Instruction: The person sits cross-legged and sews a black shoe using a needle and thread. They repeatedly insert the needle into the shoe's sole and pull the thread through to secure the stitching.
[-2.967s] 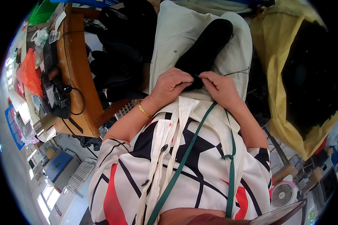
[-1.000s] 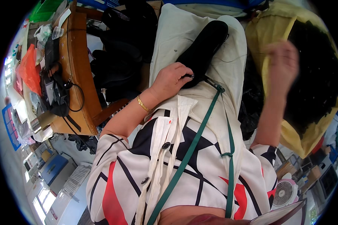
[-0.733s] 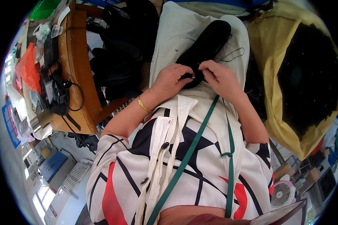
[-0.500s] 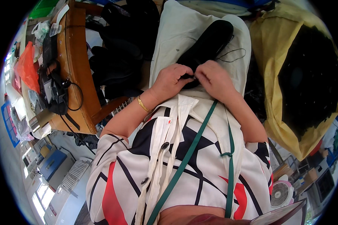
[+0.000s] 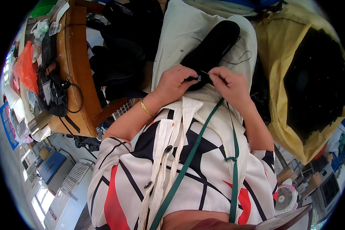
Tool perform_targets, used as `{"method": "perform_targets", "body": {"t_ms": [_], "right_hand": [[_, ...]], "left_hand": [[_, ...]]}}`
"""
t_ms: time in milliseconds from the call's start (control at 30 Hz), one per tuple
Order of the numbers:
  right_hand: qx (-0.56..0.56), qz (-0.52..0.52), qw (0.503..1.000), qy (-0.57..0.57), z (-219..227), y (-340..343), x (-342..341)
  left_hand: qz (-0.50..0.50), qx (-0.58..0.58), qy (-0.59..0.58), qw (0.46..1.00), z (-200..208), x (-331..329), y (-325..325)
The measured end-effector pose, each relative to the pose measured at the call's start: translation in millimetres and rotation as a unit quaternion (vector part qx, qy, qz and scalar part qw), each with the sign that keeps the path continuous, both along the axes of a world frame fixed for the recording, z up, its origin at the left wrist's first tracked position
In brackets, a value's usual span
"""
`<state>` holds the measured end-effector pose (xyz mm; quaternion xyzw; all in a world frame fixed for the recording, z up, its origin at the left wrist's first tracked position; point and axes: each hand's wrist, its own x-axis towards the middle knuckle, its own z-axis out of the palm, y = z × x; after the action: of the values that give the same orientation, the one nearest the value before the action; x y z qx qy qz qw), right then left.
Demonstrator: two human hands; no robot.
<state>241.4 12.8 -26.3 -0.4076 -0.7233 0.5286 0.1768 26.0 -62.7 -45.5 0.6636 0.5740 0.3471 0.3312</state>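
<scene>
On the white cloth [image 5: 172, 34] over my lap lies a black, shoe-shaped piece [image 5: 214, 42], its rounded end pointing away from me. My left hand [image 5: 175, 81] pinches its near end. A small shiny piece [image 5: 199, 78] shows at those fingertips; what it is I cannot make out. Just to the right, my right hand [image 5: 230, 85] is closed on a thin needle [image 5: 204, 72], whose tip points left above the black material. A dark thread [image 5: 241, 59] curls on the cloth beside the black piece.
At the right stands a yellow sack [image 5: 274, 57] holding many black pieces. A wooden chair or table frame [image 5: 78, 69] is at the left, with black items [image 5: 119, 65] heaped beyond it. A pink and white fan [image 5: 285, 197] sits at the lower right.
My right hand has drawn away from my left, slightly right and down, and the needle now shows at its fingertips. My left hand keeps its pinch on the black piece.
</scene>
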Motion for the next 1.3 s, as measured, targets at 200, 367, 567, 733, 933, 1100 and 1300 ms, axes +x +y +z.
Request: {"method": "perform_targets", "body": {"t_ms": [200,367,567,733,933,1100,1300], "right_hand": [[0.078,0.065,0.994,-0.047,-3,-11,-3],[0.091,0.069,0.993,-0.042,-4,-11,-4],[0.044,0.082,0.994,-0.056,-6,-12,-2],[0.019,0.081,0.995,-0.061,-4,-11,-2],[0.028,0.073,0.995,-0.056,-8,-12,-5],[0.033,0.065,0.993,-0.091,-9,-18,-13],[0.07,0.069,0.989,-0.11,-23,-29,-14]], "left_hand": [[0.01,0.033,-0.005,0.999,-6,2,-2],[0.013,0.042,-0.011,0.999,-6,2,-2],[0.016,0.04,-0.016,0.999,-9,2,-3],[0.016,0.047,-0.015,0.999,-10,2,-3],[0.016,0.061,-0.009,0.998,-12,2,-3],[0.032,0.077,-0.022,0.996,-14,4,-3],[0.069,0.06,-0.038,0.995,-13,9,-6]]}}
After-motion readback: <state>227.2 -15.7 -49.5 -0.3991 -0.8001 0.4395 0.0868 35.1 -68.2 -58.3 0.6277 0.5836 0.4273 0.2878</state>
